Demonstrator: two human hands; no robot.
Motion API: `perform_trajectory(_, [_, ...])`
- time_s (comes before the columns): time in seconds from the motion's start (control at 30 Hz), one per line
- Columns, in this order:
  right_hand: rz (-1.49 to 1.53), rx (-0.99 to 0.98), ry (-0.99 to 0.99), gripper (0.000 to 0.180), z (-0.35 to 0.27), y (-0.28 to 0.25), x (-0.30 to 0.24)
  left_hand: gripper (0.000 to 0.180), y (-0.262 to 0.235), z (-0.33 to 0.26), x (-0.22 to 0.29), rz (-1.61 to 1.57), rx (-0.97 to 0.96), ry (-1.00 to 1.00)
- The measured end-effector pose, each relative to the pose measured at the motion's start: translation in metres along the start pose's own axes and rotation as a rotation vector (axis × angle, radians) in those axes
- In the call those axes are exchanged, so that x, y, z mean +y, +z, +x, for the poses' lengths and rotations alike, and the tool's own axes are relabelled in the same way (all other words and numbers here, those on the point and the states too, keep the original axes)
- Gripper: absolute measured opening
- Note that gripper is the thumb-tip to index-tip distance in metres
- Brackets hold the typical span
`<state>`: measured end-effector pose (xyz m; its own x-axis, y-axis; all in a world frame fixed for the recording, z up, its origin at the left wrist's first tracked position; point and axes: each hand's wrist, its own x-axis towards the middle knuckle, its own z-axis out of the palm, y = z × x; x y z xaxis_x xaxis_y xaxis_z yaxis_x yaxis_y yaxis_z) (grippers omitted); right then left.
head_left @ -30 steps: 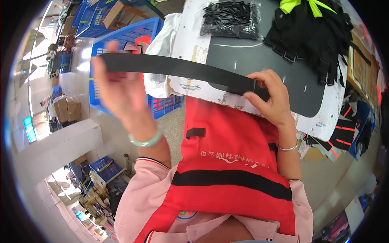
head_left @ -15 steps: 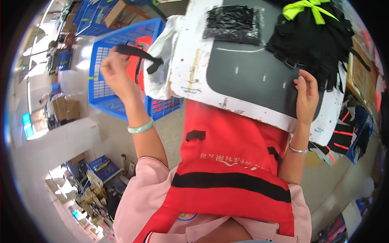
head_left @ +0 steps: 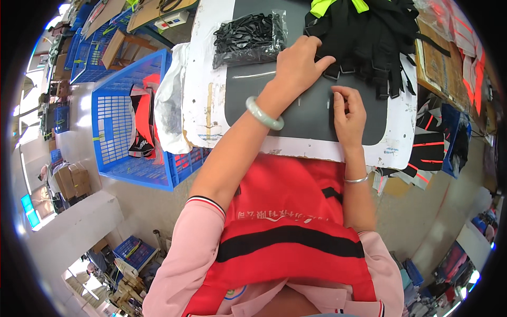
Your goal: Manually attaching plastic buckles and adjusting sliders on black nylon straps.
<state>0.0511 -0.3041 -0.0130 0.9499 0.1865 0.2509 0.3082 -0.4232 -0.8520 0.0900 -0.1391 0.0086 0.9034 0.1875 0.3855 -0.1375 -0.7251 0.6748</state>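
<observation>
Straps [head_left: 369, 39], black and piled loose, lie at the desk's far right corner, and the left hand [head_left: 298, 66] rests its fingertips on the pile's near left edge. That hand reaches across from the left, fingers stretched forward and narrow together, palm down on the dark mat [head_left: 311, 113]; whether it grips a strap I cannot tell. A pale green bangle [head_left: 264, 113] sits on its wrist.

The right hand [head_left: 348, 113] lies just nearer the body, on the mat below the pile, close beside the left hand but apart from it. Its fingers are curled in, thumb and forefinger pinched at something small and dark on the mat; what it is cannot be made out. A thin silver bangle [head_left: 356, 180] rings that wrist.

Left of the left hand, near the desk's far edge, lies a clear bag of black clips [head_left: 249, 38], touching the mat. A yellow-green band [head_left: 338, 5] shows on top of the pile at the far edge. The mat sits on a white board [head_left: 203, 84] that forms the desk top, its paint worn along the left edge.

Off the desk's left edge hangs a white plastic bag [head_left: 171, 100], and past it stands a blue crate [head_left: 113, 132] on the floor with red and black pieces [head_left: 141, 121] in it.
</observation>
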Motion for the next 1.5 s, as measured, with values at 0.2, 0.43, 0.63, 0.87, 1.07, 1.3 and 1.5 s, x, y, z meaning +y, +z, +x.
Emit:
perform_trajectory(0.2, [0.107,-0.004,0.048,0.016,-0.002,-0.003,-0.007,0.021,-0.020,-0.041,0.007,-0.245,-0.159,-0.060])
perform_trajectory(0.43, [1.589,-0.353,0.292,0.027,0.012,-0.035,-0.039,0.017,-0.093,-0.125,-0.003,-0.756,-0.247,-0.643])
perform_trajectory(0.63, [1.801,0.112,0.206,0.015,0.041,-0.104,-0.010,0.011,-0.156,-0.130,-0.048,-1.427,0.516,-0.695])
perform_trajectory(0.87, [1.367,-0.031,0.425,0.020,0.012,-0.080,0.008,0.014,-0.160,-0.069,-0.082,-1.466,0.125,-0.548])
perform_trajectory(1.07, [0.669,-0.170,0.537,0.024,0.000,-0.044,-0.023,0.022,-0.090,0.005,-0.058,0.291,-0.050,-0.029])
perform_trajectory(1.3, [0.583,-0.253,0.444,0.024,-0.001,-0.037,-0.027,0.024,-0.082,0.021,-0.063,0.363,-0.171,-0.112])
perform_trajectory(1.5, [0.497,-0.205,0.317,0.017,0.003,-0.029,-0.033,0.017,-0.099,0.003,-0.049,-0.157,-0.096,-0.372])
